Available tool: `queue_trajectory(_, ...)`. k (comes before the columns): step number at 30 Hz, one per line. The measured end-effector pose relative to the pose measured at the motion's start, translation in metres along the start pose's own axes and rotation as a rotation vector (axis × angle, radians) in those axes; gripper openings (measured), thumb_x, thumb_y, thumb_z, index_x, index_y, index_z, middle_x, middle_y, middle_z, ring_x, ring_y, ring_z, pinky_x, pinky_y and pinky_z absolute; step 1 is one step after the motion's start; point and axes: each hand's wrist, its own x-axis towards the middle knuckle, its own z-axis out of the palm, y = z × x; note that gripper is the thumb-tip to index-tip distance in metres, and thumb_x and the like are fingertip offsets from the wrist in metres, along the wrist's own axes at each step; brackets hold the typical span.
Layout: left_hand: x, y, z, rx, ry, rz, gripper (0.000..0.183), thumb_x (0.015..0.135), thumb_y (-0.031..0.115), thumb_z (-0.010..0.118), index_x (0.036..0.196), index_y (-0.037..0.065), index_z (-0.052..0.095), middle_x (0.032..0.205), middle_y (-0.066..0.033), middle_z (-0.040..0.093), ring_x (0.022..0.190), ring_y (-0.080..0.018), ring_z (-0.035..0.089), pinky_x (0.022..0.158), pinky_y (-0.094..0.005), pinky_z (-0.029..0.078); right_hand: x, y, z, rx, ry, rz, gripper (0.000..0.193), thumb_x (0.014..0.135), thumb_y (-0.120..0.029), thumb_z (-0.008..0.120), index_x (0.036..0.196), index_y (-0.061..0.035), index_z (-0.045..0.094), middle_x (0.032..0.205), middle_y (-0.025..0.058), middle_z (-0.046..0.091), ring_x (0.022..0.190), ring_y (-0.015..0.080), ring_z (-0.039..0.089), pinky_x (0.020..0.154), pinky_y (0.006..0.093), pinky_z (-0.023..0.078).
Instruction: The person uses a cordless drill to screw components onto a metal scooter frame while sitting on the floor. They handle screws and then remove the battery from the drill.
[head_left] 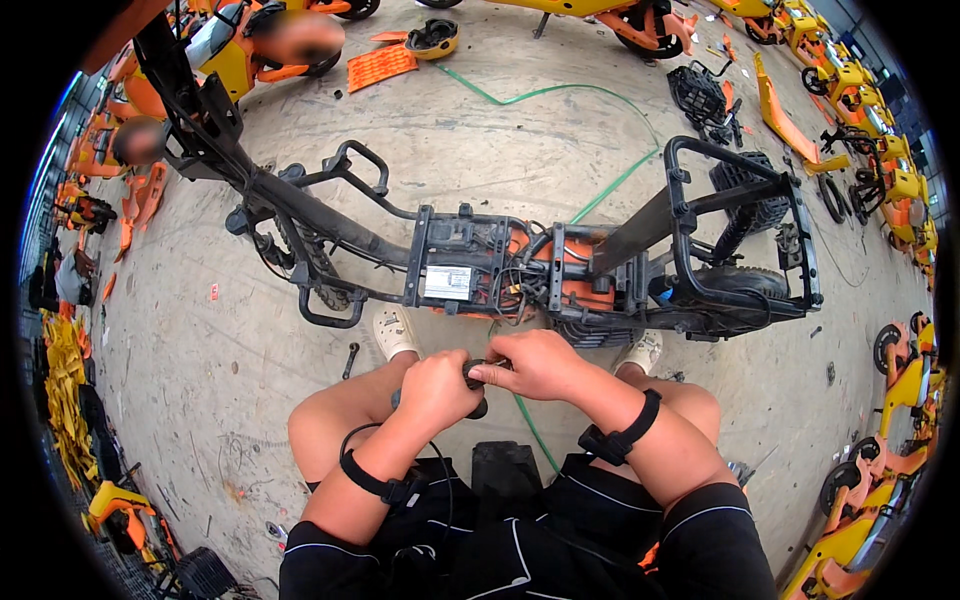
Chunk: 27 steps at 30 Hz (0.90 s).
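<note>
My left hand [440, 384] is closed around a dark hand tool [478, 408], possibly a power driver. Most of its body is hidden by the fist. My right hand [532, 364] is closed at the tool's round black end, thumb and fingers pinching there. A small part between the fingertips is too small to name. Just beyond my hands stands a stripped scooter frame [340, 222], with its black tubes, racks and rear wheel [745, 285] showing. Its open middle holds wiring and a box with a white label [448, 283].
A wrench [351, 360] lies on the floor by my left shoe [394, 332]. A green hose [610, 190] runs behind and under the frame. Orange panels [382, 68], a yellow helmet [433, 40] and black racks [698, 95] lie beyond. Yellow scooters [860, 500] line the right side.
</note>
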Motion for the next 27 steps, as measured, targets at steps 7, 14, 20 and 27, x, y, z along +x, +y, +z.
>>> queue_trajectory(7,-0.001,-0.001,-0.002,0.004,-0.014,-0.003,0.021,0.075,0.024,0.074,0.081,0.005,0.068,0.081,-0.0211,0.071,0.08,-0.0436,0.069,0.073,-0.0517,0.057,0.003,-0.001,-0.001,-0.027,-0.107,0.019,0.053,0.094,-0.058,0.063,0.097,-0.0064,0.074,0.087,0.0189,0.073,0.084,0.0405,0.07,0.073,0.0504,0.054)
queue_trajectory(14,-0.002,-0.002,-0.004,0.028,-0.06,-0.027,0.024,0.074,0.025,0.076,0.085,0.005,0.07,0.084,-0.0206,0.072,0.082,-0.042,0.07,0.075,-0.0511,0.057,0.001,0.005,0.003,0.028,-0.073,-0.074,0.043,0.09,-0.046,0.071,0.109,-0.0068,0.07,0.097,0.0182,0.072,0.092,0.04,0.069,0.078,0.0499,0.054)
queue_trajectory(20,-0.002,-0.011,0.006,0.011,-0.061,-0.011,0.035,0.071,0.027,0.082,0.1,0.008,0.076,0.088,-0.0179,0.074,0.084,-0.0408,0.071,0.077,-0.0485,0.058,0.001,0.014,0.006,0.11,-0.02,-0.268,0.042,0.084,-0.029,0.079,0.119,-0.009,0.066,0.112,0.0121,0.069,0.107,0.0364,0.066,0.085,0.0465,0.054)
queue_trajectory(27,-0.001,-0.008,0.0,-0.022,-0.048,-0.004,0.031,0.074,0.028,0.079,0.096,0.006,0.075,0.088,-0.0205,0.074,0.085,-0.0414,0.071,0.077,-0.0493,0.057,0.002,0.005,0.004,0.159,0.02,-0.21,0.043,0.088,-0.038,0.076,0.118,-0.0082,0.066,0.111,0.0146,0.069,0.102,0.0368,0.067,0.084,0.0465,0.054)
